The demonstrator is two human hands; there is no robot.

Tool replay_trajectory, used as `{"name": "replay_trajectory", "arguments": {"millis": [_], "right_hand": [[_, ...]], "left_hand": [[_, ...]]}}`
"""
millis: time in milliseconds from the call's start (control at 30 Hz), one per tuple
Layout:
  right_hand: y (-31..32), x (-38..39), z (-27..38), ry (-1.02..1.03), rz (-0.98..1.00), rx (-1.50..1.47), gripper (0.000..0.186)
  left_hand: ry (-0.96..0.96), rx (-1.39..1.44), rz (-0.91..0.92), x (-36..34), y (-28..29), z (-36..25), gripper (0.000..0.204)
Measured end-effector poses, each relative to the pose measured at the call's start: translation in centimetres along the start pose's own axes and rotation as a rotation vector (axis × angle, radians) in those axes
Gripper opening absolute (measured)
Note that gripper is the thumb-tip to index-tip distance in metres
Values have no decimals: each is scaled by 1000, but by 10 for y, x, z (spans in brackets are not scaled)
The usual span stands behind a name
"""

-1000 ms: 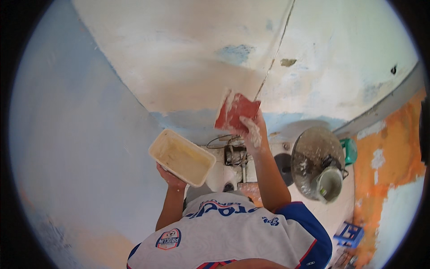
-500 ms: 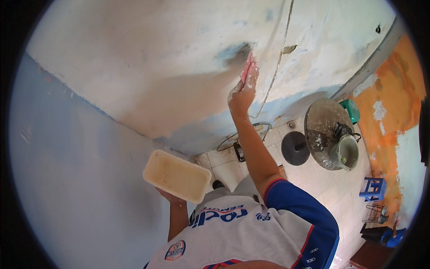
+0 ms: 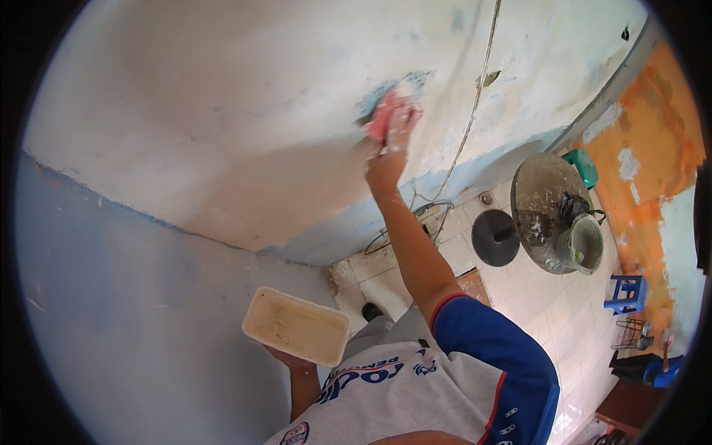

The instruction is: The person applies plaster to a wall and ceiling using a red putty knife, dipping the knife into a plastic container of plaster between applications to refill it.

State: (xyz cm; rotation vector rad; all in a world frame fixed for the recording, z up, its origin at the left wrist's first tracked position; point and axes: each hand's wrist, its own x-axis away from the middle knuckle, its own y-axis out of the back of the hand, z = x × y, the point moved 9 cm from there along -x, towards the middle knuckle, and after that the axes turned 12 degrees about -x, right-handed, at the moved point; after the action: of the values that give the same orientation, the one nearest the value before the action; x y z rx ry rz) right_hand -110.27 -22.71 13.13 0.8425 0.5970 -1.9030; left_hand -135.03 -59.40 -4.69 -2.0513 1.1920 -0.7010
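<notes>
Hanging cord [image 3: 475, 104] near red scraper [image 3: 381, 119]

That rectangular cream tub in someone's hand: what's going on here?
The person's left hand holds the tub, pale residue inside. Their right hand holds a flat red spreader, somewhat blurred, at a blue patch on the whitish wall. Whether it touches is hard to tell.

We're holding the cream tub [image 3: 297, 326] in the left hand [image 3: 291, 360]: rectangular, rounded corners, open side up, pale smears inside. We're holding the red spreader [image 3: 381, 120] in the right hand [image 3: 398, 135]: flat, white-smeared, blurred, tilted at the pale wall [image 3: 252, 111], well above its bottom edge.
</notes>
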Motion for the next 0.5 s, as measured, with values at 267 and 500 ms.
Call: {"name": "replay_trajectory", "arguments": {"millis": [267, 500], "right_hand": [[27, 9, 21, 100, -48, -65, 52], [-19, 53, 20, 169, 237, -30, 60]], "left_hand": [[9, -29, -9, 2, -4, 0, 71], [30, -7, -106, 2, -12, -3, 72]]}}
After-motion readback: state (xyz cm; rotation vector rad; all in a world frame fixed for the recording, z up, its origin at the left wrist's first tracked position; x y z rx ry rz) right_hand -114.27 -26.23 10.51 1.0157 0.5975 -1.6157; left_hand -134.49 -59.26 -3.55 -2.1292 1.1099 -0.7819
